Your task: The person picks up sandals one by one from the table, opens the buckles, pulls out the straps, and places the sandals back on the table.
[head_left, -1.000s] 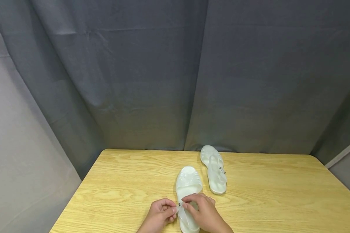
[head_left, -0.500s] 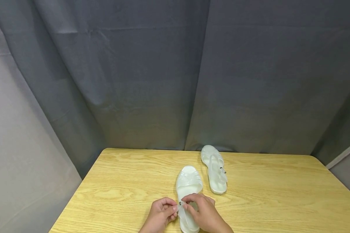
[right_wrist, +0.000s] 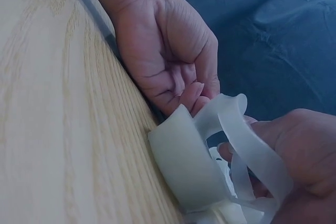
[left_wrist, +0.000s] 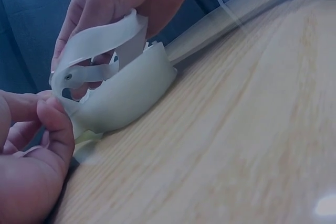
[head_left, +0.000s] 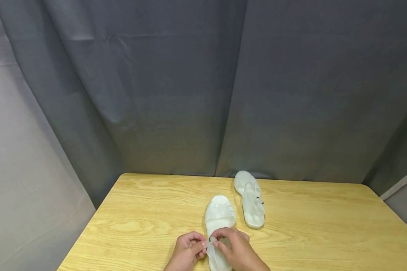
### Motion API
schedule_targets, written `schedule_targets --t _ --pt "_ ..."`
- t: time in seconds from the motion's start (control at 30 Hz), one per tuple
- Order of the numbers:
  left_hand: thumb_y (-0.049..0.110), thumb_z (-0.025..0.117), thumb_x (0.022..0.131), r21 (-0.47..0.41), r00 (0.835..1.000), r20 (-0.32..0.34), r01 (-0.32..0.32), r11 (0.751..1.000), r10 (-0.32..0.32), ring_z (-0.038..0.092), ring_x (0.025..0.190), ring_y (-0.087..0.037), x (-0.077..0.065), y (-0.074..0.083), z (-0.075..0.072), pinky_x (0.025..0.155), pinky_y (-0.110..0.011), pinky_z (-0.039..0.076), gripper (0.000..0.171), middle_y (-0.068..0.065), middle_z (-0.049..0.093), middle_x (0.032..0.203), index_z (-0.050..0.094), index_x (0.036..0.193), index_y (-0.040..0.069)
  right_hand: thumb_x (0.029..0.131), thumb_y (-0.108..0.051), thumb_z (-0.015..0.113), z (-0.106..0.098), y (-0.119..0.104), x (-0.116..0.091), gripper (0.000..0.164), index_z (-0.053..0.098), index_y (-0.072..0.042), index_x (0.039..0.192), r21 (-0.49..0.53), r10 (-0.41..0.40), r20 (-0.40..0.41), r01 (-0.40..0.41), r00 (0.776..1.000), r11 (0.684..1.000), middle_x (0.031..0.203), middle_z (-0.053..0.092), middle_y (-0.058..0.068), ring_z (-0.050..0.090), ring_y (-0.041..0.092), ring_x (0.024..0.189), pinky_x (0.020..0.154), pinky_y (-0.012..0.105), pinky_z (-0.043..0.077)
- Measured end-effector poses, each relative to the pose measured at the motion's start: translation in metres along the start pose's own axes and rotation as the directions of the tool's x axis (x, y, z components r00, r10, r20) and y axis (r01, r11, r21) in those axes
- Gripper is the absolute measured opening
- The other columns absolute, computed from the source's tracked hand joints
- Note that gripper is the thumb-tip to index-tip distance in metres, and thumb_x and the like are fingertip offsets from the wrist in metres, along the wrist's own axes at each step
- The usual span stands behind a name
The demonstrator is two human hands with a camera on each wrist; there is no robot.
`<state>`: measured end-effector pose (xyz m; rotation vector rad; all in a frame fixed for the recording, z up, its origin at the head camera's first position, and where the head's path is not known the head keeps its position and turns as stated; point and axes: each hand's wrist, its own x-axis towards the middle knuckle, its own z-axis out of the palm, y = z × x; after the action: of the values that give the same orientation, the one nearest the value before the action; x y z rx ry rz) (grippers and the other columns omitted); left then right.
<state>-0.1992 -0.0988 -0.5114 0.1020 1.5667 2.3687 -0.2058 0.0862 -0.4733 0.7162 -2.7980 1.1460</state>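
A whitish, translucent jelly sandal [head_left: 220, 210] lies on the table with its toe pointing away from me. My left hand [head_left: 189, 248] pinches the strap at the sandal's left side, thumb against forefinger. From the right, my right hand [head_left: 236, 246] reaches over the heel part, thumb and forefinger pinching the strap by a small dark-rimmed buckle [head_left: 211, 239]. In the left wrist view the ankle strap [left_wrist: 97, 40] stands up in a loop above the heel [left_wrist: 126, 95], with a small hole showing. The right palm hides part of the footbed.
A matching sandal [head_left: 252, 207], its strap looped over the footbed, lies farther back and to the right. The wooden table [head_left: 149, 210] ends at dark grey curtains [head_left: 169, 94]. A light grey cloth [head_left: 27, 169] hangs on the left.
Both hands keep their places at the strap, with only small finger movements by the buckle. The view has tilted slightly; the far sandal has not moved on the table.
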Motion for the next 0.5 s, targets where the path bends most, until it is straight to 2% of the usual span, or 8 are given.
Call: schedule_targets --t 0.27,0.5 --pt "-0.004 0.059 0.087 0.021 1.000 0.014 -0.011 1.000 0.010 0.053 0.065 -0.005 0.0005 -0.0020 0.0001 0.058 -0.016 0.046 0.007 0.000 0.058 0.075 0.057 0.086 0.003 0.087 -0.027 0.065 -0.0015 -0.0004 -0.0014 0.006 0.066 -0.027 0.093 0.039 -0.008 0.049 0.006 0.999 0.999 0.092 0.063 -0.019 0.057 0.006 0.092 0.079 0.043 0.036" --pt "-0.002 0.060 0.086 0.024 0.999 0.037 -0.012 1.000 0.011 0.052 0.065 -0.005 0.0001 -0.0001 -0.0001 0.057 -0.014 0.045 0.006 0.001 0.058 0.073 0.057 0.086 0.003 0.086 -0.025 0.066 -0.0004 -0.0006 -0.0011 0.007 0.067 -0.027 0.093 0.032 -0.021 0.045 0.020 0.999 0.999 0.091 0.063 -0.019 0.057 0.004 0.091 0.080 0.043 0.036"
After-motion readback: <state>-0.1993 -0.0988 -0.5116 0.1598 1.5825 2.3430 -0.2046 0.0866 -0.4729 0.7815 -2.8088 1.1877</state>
